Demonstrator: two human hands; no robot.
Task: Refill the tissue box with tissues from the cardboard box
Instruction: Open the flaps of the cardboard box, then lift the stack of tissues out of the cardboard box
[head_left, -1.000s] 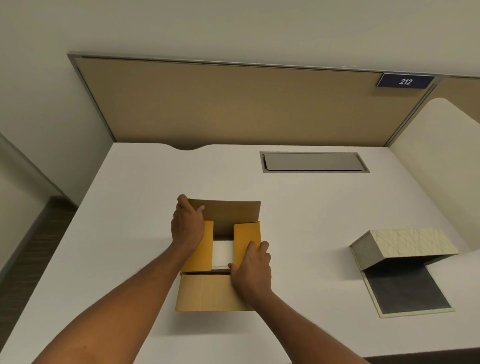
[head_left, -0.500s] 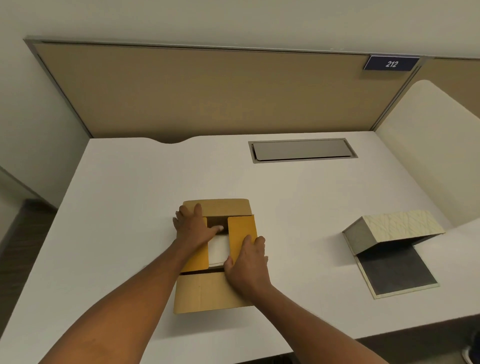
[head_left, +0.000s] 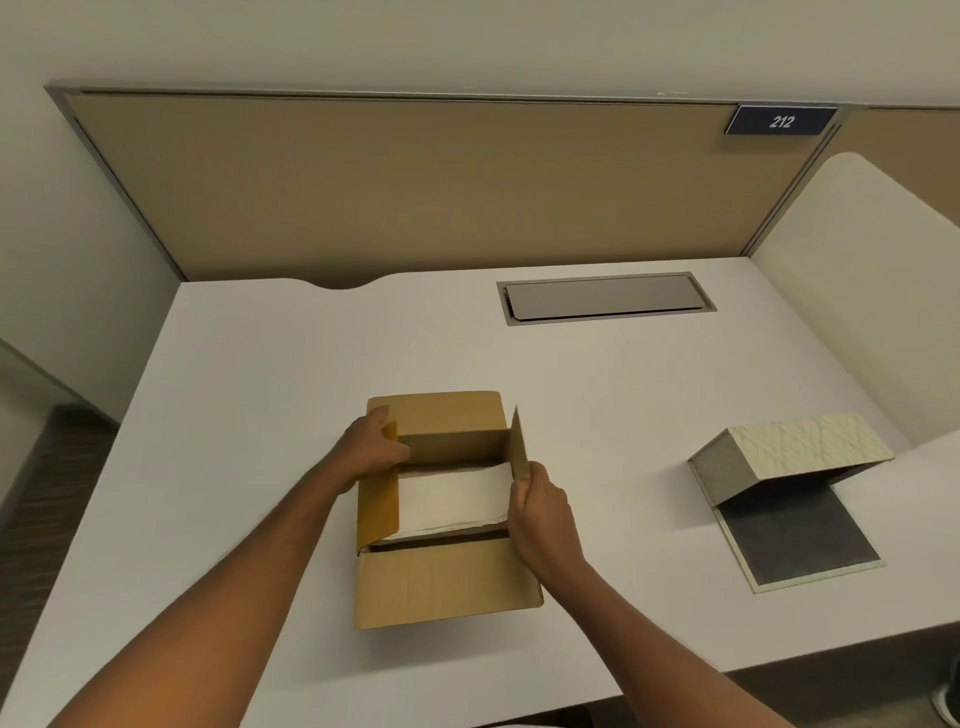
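Head view, cardboard box (head_left: 447, 582) open, tissues (head_left: 451, 500) lying left-right

Pretty clearly an office cubicle. You've got a plain white worktop (head_left: 311, 364) boxed in by a tan fabric partition panel (head_left: 415, 182) with a metal frame, and a little dark number plate (head_left: 781, 121) reading 212 clipped to its top right corner, like a numbered desk. There's a grey flip-lid cable hatch (head_left: 605, 297) sunk into the worktop near the back, plus a curved notch (head_left: 343, 283) in the rear edge. A cream rounded side divider (head_left: 857, 286) stands on the right. Bare off-white walls behind.
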